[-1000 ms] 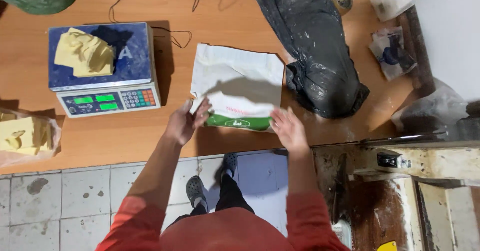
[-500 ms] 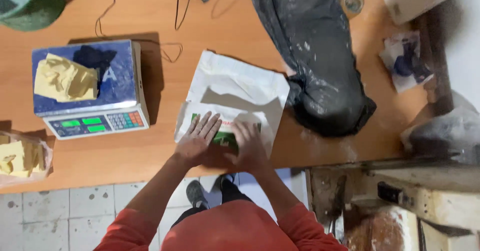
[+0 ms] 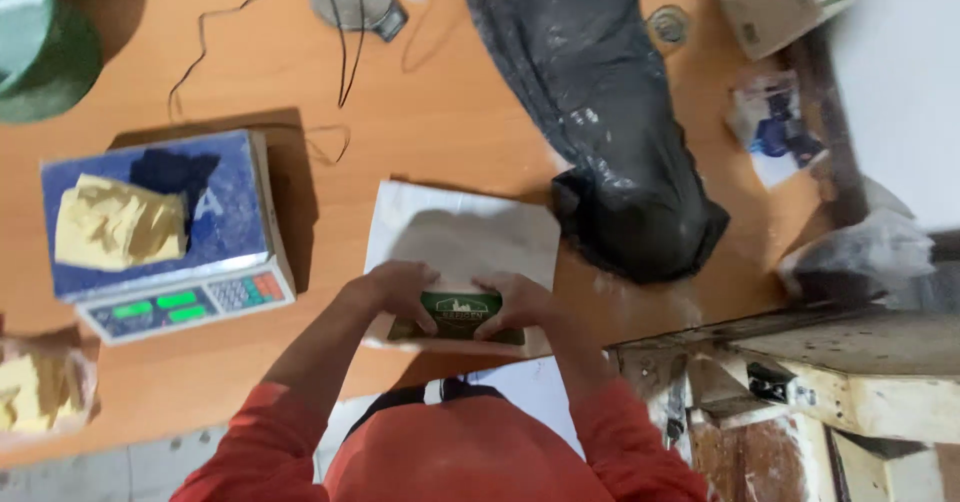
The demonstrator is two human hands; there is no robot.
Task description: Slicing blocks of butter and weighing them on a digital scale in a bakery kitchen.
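white bag [image 3: 462,237] | flat on table | green printed end folded up

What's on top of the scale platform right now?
A crumpled pale yellow lump sits on the blue platform of the scale, left of centre. A dark shadow falls beside it. What lies beneath the lump is covered.

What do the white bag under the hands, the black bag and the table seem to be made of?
White bag: probably thin plastic or woven sack, matte, lying flat with soft folds. Black bag: plastic film, glossy, with wrinkles and highlights. Table: likely wood or laminate, smooth orange-brown, with no grain clearly visible.
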